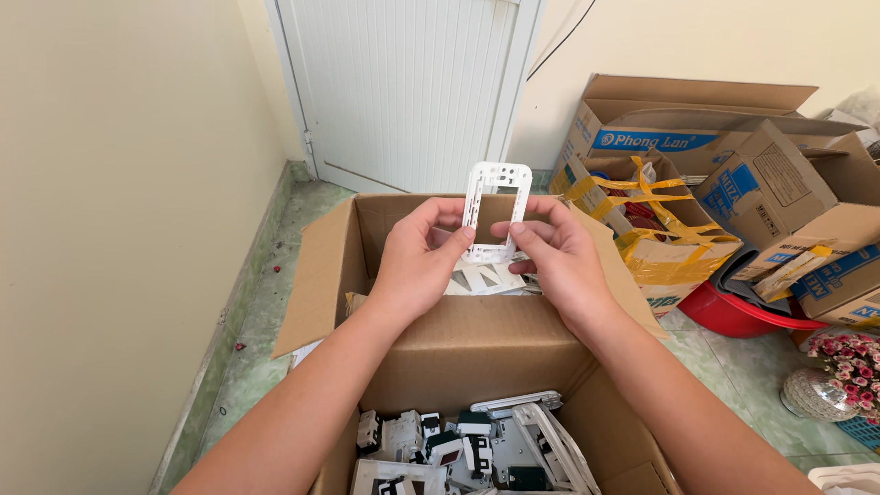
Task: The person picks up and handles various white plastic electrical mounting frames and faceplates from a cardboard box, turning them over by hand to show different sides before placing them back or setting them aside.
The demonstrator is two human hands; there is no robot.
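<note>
From the head camera, I hold a white plastic frame (496,213) upright over the far box (367,240), both hands on its lower half. My left hand (417,261) pinches its left edge, thumb and forefinger closed on the plastic. My right hand (559,261) grips the right edge and bottom the same way, fingers curled behind. The frame's top stands clear against the white door (403,82) at the far end.

Under my hands, more white frames (486,278) lie in the far box, partly hidden by my fingers. The near box (458,353) sits just below my wrists; its far wall blocks much of the far box's inside. In it lie white and dark switch parts (458,449) in a heap.

To the right stand taped cartons (660,229), stacked close, with a red basin (733,316) beneath them. Nearer right, a pot of pink flowers (848,362) sits on the green tiled floor (266,302). The yellow wall (119,229) closes the left.
</note>
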